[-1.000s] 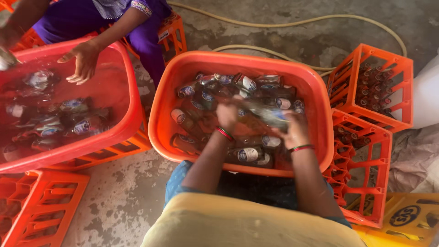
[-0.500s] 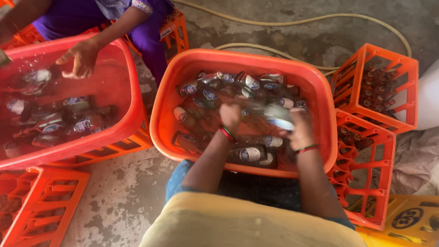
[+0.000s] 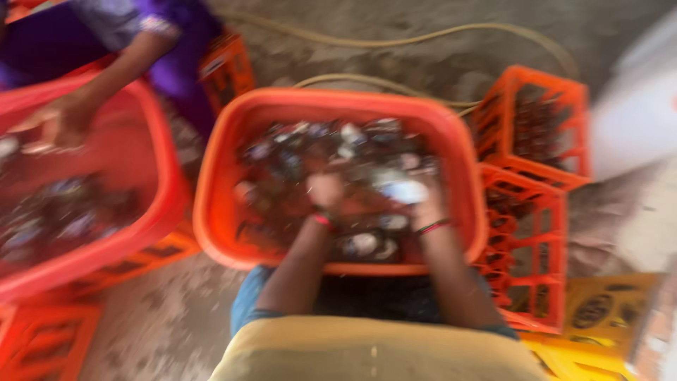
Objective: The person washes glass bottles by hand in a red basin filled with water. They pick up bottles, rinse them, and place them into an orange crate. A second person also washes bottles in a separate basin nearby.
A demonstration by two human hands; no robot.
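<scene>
I'm seeing both hands in the orange tub (image 3: 465, 176): right hand (image 3: 422, 204) gripping a bottle (image 3: 403, 190), left hand (image 3: 326, 192) just beside, grip too blurred to tell.

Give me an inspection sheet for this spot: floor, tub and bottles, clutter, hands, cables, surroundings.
Surface: bare grey concrete floor, dusty; picture is blurred.
Job's things: orange tub full of dark bottles; one bottle is held above the pile.
Clutter: orange crates stacked at the right, yellow crate below them, more orange crates at lower left.
Hands: left hand and right hand are both in the tub at the held bottle; exact grip too blurred to tell.
Cables: pale hose curving over the floor behind the tub.
Surroundings: another person's hand reaches into a second red tub at the left.
</scene>
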